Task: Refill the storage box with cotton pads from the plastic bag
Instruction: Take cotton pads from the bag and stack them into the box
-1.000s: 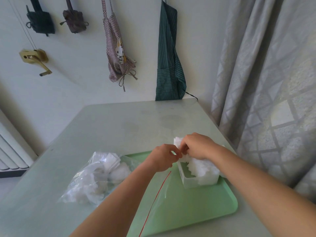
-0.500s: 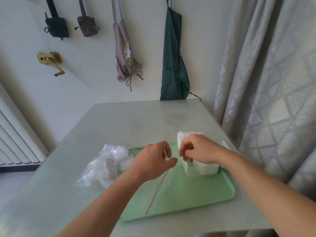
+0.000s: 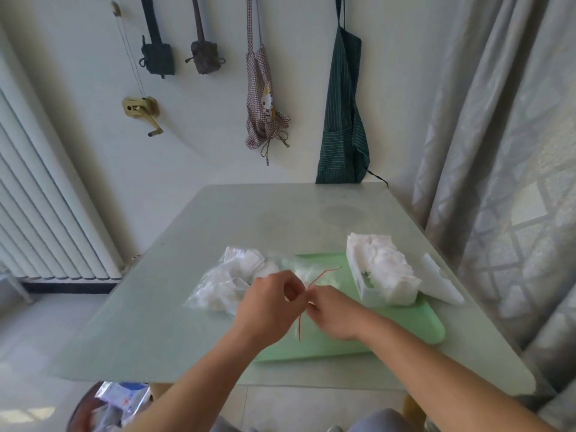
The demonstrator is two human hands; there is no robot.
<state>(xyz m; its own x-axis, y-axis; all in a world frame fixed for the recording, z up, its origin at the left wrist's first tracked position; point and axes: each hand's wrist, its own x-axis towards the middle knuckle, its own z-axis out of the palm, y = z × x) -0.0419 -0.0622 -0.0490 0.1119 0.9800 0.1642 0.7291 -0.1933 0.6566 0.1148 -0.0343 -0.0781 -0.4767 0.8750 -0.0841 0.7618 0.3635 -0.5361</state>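
Observation:
A clear plastic bag [image 3: 230,282] holding white cotton pads lies half on the green tray [image 3: 420,325], its mouth edged by a red zip strip [image 3: 324,272]. My left hand [image 3: 268,307] and my right hand [image 3: 333,310] meet at that strip, fingertips pinching the bag's mouth from both sides. To the right, the translucent storage box [image 3: 361,282] stands on the tray, heaped with white cotton pads [image 3: 386,269] that rise above its rim.
The box's white lid [image 3: 439,282] lies on the table by the tray's right side. A grey curtain [image 3: 505,151] hangs close to the table's right edge. Aprons and bags hang on the far wall. A stool with packets [image 3: 118,403] stands below the table's near edge.
Both hands left the storage box and moved left to the bag's red strip. The camera view tilted back, showing more of the table's near edge.

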